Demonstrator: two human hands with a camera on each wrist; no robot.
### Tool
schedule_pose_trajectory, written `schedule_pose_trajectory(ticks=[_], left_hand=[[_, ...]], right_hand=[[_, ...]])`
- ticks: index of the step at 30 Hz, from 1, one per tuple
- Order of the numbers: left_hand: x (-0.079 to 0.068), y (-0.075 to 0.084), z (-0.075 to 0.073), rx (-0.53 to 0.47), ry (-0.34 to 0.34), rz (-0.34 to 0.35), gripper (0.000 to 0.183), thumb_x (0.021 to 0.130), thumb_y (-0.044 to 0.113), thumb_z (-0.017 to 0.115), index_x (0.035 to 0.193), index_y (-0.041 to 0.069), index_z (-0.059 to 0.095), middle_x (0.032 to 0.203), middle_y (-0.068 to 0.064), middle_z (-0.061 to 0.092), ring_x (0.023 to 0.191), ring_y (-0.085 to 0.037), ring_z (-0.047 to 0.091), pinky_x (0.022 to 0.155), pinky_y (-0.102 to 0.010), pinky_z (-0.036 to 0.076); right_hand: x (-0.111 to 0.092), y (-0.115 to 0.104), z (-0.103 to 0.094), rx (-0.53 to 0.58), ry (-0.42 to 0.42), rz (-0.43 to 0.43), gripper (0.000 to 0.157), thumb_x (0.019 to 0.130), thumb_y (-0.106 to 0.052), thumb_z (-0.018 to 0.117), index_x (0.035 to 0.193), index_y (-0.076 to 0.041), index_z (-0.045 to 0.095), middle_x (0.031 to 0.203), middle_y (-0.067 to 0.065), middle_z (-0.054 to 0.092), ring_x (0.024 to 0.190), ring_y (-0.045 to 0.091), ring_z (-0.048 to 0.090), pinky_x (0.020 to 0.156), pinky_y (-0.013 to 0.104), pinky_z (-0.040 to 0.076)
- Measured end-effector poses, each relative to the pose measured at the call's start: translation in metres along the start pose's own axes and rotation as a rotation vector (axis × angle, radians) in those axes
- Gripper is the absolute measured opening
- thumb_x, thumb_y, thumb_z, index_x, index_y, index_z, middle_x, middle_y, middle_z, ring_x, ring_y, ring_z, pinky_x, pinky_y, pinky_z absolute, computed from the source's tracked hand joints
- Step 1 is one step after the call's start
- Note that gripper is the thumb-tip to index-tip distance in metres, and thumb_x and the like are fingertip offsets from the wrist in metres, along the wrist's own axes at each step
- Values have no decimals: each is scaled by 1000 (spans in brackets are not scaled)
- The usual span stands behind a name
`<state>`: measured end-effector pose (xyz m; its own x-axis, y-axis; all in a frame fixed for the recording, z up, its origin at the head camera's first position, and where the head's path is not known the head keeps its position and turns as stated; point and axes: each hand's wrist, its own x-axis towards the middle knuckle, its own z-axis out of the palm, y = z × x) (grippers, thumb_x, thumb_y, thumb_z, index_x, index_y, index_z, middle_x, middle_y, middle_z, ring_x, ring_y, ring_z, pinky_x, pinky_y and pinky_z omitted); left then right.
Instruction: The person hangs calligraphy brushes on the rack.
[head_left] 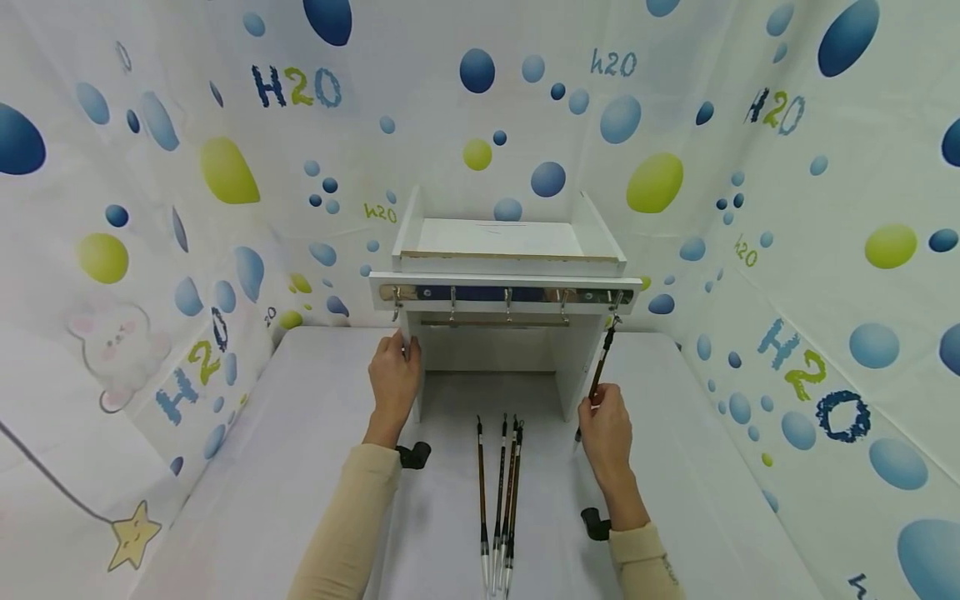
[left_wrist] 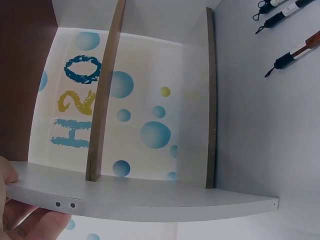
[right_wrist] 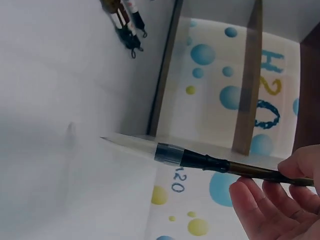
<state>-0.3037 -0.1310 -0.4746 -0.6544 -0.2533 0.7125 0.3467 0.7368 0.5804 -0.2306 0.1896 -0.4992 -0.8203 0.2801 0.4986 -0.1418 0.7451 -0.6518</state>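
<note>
The left hand (head_left: 393, 375), reaching forward, pinches a side panel (left_wrist: 150, 196); the right hand (head_left: 607, 425) pinches 1 tilted brush (head_left: 602, 364).

Soft shadows, 2 dimmer wrist views

A white table (head_left: 712, 458) fills the bottom middle of the head view. A white shelf (head_left: 510, 265) stands on it near the middle of the frame, toward the table's far edge. Four brushes (head_left: 482, 483) lie at the bottom middle, pale ends down the frame. Three are close together, and one lies just left of them.
</note>
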Motion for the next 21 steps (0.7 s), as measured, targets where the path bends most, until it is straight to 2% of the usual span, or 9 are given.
schedule_pose_trajectory(ticks=[10,21], left_hand=[[2,1,-1,1,-7,-1,21,97,13,61,104,-5,69,82,-23,64,69,-37,67,58,-52,53],[1,0,-1,-4,-13,-6,21,97,12,61,106,-6,69,85,-24,65,74,-38,69,61,-54,54]], right_hand=[[10,5,3,-17,-9,4,21,94,-6,59,110,7,56,94,22,65,78,34,69,62,46,56],[9,3,1,-36,-13,-3,26,92,-7,64,112,8,56,94,23,65,76,34,70,59,45,56]])
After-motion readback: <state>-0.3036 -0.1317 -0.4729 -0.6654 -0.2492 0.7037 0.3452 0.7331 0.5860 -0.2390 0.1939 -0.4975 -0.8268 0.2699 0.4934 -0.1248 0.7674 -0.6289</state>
